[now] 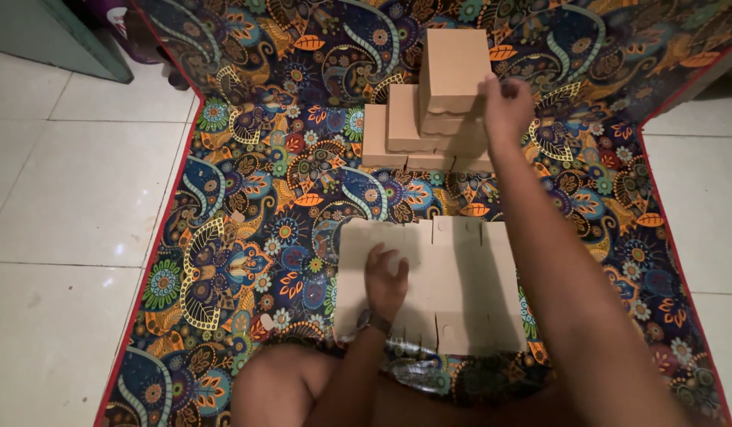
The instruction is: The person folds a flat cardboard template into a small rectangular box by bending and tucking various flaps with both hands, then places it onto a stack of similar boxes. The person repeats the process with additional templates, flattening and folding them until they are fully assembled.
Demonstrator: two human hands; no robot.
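Folded cardboard boxes [429,119], about five that I can count, stand stacked in stepped rows at the far end of the patterned mat [247,229], closed, contents unseen. One flat box blank [453,285] lies near the knees, long axis across the mat. Left hand [384,278] presses flat on it; right hand [507,107] touches the top box, grip unclear.

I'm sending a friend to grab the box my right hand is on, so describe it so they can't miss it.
On the patterned mat, find the pile of folded brown boxes at the far end. The one you want is the top box, touched by the right hand. It sits highest, above all the others.
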